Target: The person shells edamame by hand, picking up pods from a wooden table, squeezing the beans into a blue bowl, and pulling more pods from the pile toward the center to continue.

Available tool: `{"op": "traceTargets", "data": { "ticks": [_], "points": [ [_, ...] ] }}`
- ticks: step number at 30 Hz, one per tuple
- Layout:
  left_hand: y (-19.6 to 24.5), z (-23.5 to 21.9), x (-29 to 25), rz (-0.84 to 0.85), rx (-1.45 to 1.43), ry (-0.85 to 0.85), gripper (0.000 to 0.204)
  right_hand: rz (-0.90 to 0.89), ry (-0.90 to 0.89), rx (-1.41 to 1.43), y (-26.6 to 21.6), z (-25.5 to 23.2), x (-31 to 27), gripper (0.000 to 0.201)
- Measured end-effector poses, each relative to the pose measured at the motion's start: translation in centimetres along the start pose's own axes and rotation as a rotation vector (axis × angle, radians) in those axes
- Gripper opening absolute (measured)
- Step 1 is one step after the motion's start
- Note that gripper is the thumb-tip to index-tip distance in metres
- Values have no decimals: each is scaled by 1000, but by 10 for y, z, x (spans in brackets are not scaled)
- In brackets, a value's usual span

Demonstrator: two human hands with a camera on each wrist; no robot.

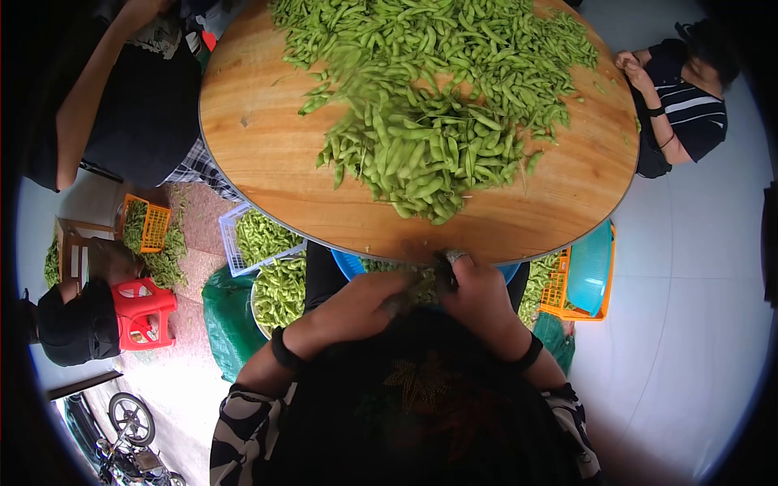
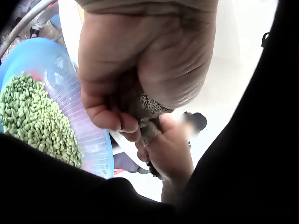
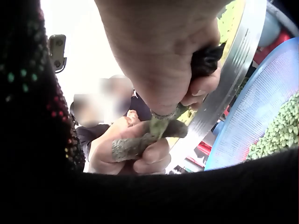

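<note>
Close together over my lap, at the near edge of the round wooden table (image 1: 267, 178), are my left hand (image 1: 369, 298) and right hand (image 1: 480, 298). Between their fingertips is a green soybean pod (image 3: 159, 127), pinched by both hands. Grey wrapping (image 3: 126, 148) covers left-hand fingers, and a patterned grey band shows on the right thumb. A crumpled black piece (image 3: 205, 60) sits at the right hand's curled fingers; its kind cannot be told. Below the hands, a blue mesh basket (image 2: 93, 144) holds shelled green beans (image 2: 37, 121).
A large heap of soybean pods (image 1: 438, 138) covers much of the tabletop. More pods fill a white crate (image 1: 235, 243) at left. An orange crate (image 1: 555, 296) with a teal basin (image 1: 590, 267) stands at right. People sit around, one near a red stool (image 1: 142, 304).
</note>
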State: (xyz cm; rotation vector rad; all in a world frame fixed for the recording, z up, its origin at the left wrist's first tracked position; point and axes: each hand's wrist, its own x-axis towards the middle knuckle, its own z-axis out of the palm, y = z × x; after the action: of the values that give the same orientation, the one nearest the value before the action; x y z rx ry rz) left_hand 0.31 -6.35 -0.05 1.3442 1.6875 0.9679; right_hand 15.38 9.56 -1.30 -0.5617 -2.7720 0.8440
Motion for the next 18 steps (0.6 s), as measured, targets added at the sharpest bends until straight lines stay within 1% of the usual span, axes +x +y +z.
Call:
{"op": "traceTargets", "data": {
  "ticks": [1, 2, 3, 5, 6, 7, 8, 9, 10, 11, 12, 13, 14, 16, 17, 18],
  "points": [
    [2, -11, -8, -46, -31, -32, 25, -72, 37, 65, 3, -2, 0, 32],
    [2, -20, -18, -81, -46, 74, 29, -146, 72, 130, 5, -3, 1, 32],
    [-1, -28, -28, -117, -61, 179, 32, -148, 72, 131, 3, -5, 2, 32],
    [-8, -44, -49, -238, 72, 439, 34, -236, 110, 251, -3, -10, 3, 26],
    [-22, -54, -62, -315, 272, 514, 34, -233, 109, 252, -1, -8, 7, 26],
    [-33, -61, -68, -411, 428, 607, 39, -193, 223, 194, 4, -3, 14, 26],
    [-52, -66, -78, -502, 624, 664, 44, -155, 335, 136, 9, 2, 22, 27],
    [-56, -69, -81, -438, 996, 751, 45, -121, 373, -58, 16, 6, 29, 27],
    [-57, -73, -80, -356, 1372, 825, 46, -125, 374, -55, 21, 12, 36, 27],
    [-53, -76, -76, -327, 1380, 879, 42, -129, 406, -113, 25, 16, 42, 26],
    [-42, -75, -67, -327, 1383, 882, 42, -130, 436, -172, 27, 18, 45, 26],
    [-26, -70, -56, -257, 1018, 841, 38, -112, 397, -181, 25, 15, 44, 24],
    [-13, -64, -44, -186, 654, 785, 34, -115, 395, -182, 24, 13, 42, 24],
    [2, -49, -23, -30, 155, 439, 26, -99, 432, 6, 23, 10, 38, 24],
    [1, -38, -11, 74, 105, 327, 24, -59, 443, 89, 18, 6, 34, 23],
    [-5, -25, 2, 178, 55, 212, 22, -61, 442, 85, 14, 3, 30, 23]
  ]
}}
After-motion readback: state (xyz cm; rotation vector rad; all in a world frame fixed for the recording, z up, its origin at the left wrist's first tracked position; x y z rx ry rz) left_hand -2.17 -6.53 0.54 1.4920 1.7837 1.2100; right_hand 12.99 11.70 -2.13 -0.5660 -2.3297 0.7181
